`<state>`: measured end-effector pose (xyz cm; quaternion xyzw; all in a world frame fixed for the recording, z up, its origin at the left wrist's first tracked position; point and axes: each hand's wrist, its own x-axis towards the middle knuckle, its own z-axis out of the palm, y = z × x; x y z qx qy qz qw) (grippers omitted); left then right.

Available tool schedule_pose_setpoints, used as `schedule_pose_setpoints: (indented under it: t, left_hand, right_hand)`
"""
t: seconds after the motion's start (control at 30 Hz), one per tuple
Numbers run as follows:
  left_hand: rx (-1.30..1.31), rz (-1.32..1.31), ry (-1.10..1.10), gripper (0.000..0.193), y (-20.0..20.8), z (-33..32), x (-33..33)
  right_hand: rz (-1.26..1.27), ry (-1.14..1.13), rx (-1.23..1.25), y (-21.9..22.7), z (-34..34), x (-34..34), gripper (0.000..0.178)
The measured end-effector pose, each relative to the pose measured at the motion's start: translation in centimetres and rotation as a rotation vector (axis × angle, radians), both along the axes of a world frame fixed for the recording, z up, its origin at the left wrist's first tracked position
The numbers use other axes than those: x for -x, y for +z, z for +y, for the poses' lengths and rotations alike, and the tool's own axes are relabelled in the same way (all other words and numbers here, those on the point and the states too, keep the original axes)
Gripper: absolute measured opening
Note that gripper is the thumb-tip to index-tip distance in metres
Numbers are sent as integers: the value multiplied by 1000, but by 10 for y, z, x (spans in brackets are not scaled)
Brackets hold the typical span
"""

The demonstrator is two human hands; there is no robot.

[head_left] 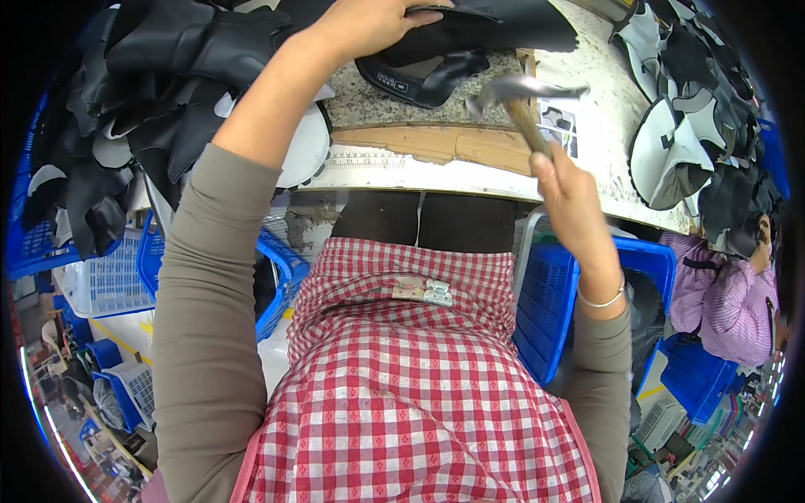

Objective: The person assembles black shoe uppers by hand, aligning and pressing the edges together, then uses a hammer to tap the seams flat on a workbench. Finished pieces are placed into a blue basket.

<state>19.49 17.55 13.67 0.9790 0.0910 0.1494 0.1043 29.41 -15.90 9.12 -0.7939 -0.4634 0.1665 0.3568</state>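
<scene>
My right hand (574, 197) is wrapped round the wooden handle of a hammer (527, 126). Its metal head is raised over the near part of the worktable, slightly blurred. At the top edge, my left hand (365, 27) pinches the edge of a black leather shoe upper (511, 27), fingers partly hidden by it. Beneath my left hand, a curved black part of the leather work (407, 88), with a pale printed patch, rests on a speckled stone slab (352, 109). Whether this part joins the held upper I cannot tell.
Black leather pieces (176, 50) pile up at the left, and black-and-white uppers (679, 134) at the right. A worn wooden strip (419, 142) and a ruler scale run along the table's near edge. Blue crates (545, 310) stand below. Another person's purple checked sleeve (729, 310) shows far right.
</scene>
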Motion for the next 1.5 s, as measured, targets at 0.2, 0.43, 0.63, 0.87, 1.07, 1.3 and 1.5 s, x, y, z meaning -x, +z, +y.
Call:
schedule_pose_setpoints:
  t: [0.2, 0.43, 0.63, 0.87, 1.07, 1.3, 1.5]
  left_hand:
    - [40, 107, -35, 36, 11, 7, -15]
    - [42, 204, 43, 39, 9, 12, -23]
    - [75, 106, 31, 39, 15, 4, -19]
    - [64, -340, 398, 44, -43, -30, 6]
    - [1118, -381, 598, 62, -85, -78, 36]
    - [-487, -722, 438, 20, 100, -5, 3]
    - [-657, -275, -98, 17, 89, -55, -74]
  right_hand:
    - [-336, 69, 26, 25, 86, -12, 43]
    - [-271, -64, 93, 29, 107, -19, 50]
    - [-456, 86, 148, 8, 112, -33, 51]
    - [-429, 31, 174, -42, 93, -60, 44]
    - [-254, -90, 91, -63, 84, -35, 46]
    - [515, 155, -125, 44, 6, -14, 37]
    - [-268, -84, -108, 67, 22, -14, 43]
